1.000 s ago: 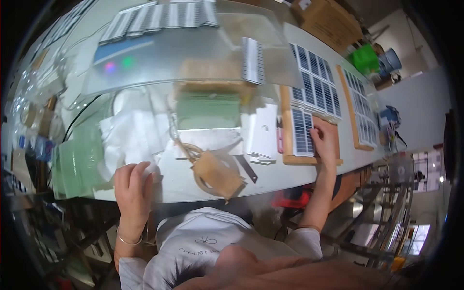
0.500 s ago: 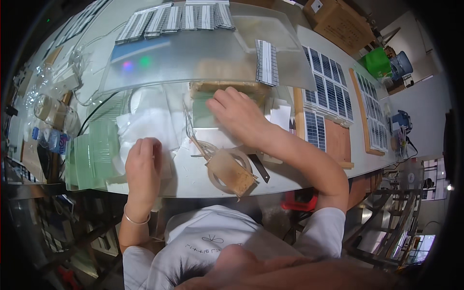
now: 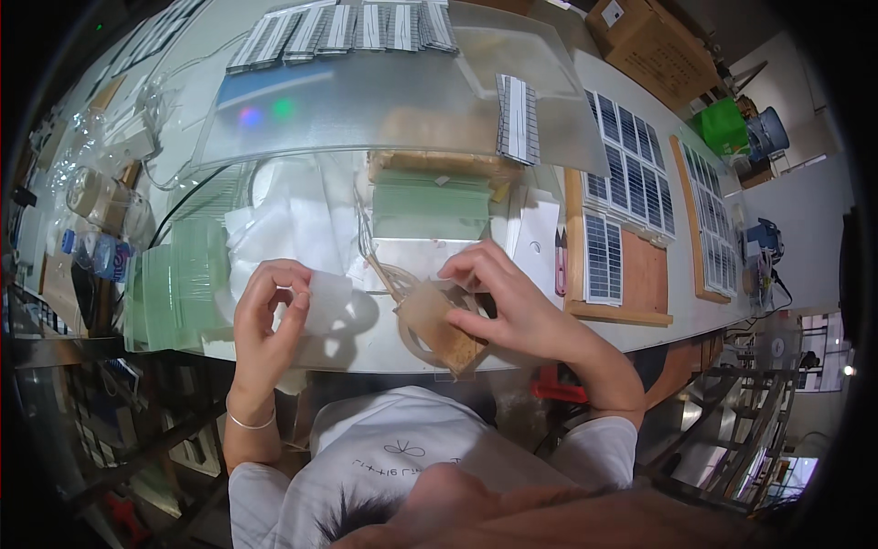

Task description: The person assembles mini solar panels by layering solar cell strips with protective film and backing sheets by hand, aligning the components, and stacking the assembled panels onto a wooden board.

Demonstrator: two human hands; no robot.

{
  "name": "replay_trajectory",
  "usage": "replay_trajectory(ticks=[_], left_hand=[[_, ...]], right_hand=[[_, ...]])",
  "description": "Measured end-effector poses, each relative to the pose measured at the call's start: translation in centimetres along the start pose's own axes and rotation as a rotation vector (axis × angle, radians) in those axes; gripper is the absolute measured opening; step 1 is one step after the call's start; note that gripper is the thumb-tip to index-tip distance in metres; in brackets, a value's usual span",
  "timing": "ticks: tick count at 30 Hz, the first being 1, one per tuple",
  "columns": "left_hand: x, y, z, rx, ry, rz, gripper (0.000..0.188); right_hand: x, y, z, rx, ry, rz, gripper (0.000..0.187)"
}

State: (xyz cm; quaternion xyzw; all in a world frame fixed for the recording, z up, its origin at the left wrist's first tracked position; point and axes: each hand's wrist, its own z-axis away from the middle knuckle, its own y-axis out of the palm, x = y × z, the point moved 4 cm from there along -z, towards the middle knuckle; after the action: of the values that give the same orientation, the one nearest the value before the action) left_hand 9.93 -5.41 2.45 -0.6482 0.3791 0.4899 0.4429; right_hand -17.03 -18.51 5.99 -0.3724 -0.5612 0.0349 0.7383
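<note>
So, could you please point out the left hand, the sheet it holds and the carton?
Left hand [image 3: 265, 320], head view: mid-hand.
Sheet [image 3: 330, 301], head view: its middle.
Carton [image 3: 660, 59], head view: its near side.

The right grip [image 3: 512, 306] moved from the green stack [image 3: 430, 209] to the tan block [image 3: 437, 320]; the left grip [image 3: 270, 320] lifted a white sheet [image 3: 329, 300].

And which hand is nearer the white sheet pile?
Left. The left hand is at the near edge of the pile; the right hand is farther off, to its right, by the brown block.
</note>
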Motion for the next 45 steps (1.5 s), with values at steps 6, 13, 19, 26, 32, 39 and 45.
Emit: replay_trajectory(ticks=[6, 13, 19, 26, 32, 39, 45], left_hand=[[-2.3, 2.8, 1.7, 0.178, 0.017, 0.438, 0.002], [-3.1, 4.6, 5.3, 0.333, 0.163, 0.504, 0.008], [-2.1, 7.8, 9.4, 0.442, -0.195, 0.566, 0.026], [-2.4, 7.8, 7.6, 0.298, 0.781, -0.443, 0.037], [-3.0, 9.6, 7.6, 0.219, 1.061, -0.565, 0.029], [-4.0, 11.2, 6.7, 0.271, 0.972, -0.56, 0.031], [-3.7, 11.3, 6.9, 0.269, 1.024, -0.575, 0.023]], right_hand=[[2.9, -0.5, -1.1, -0.158, -0.165, 0.233, 0.057], [3.3, 1.8, -0.7, 0.185, 0.221, -0.808, 0.032], [3.0, 0.5, 0.9, -0.114, -0.191, 0.003, 0.019], [0.4, -0.2, -0.1, -0.162, -0.141, 0.16, 0.021], [-1.0, 0.1, 0.0, -0.255, -0.1, 0.04, 0.019], [-2.0, -0.7, -1.0, -0.436, -0.22, 0.132, 0.011], [-2.3, 0.1, -0.5, -0.427, -0.186, 0.165, 0.01]])
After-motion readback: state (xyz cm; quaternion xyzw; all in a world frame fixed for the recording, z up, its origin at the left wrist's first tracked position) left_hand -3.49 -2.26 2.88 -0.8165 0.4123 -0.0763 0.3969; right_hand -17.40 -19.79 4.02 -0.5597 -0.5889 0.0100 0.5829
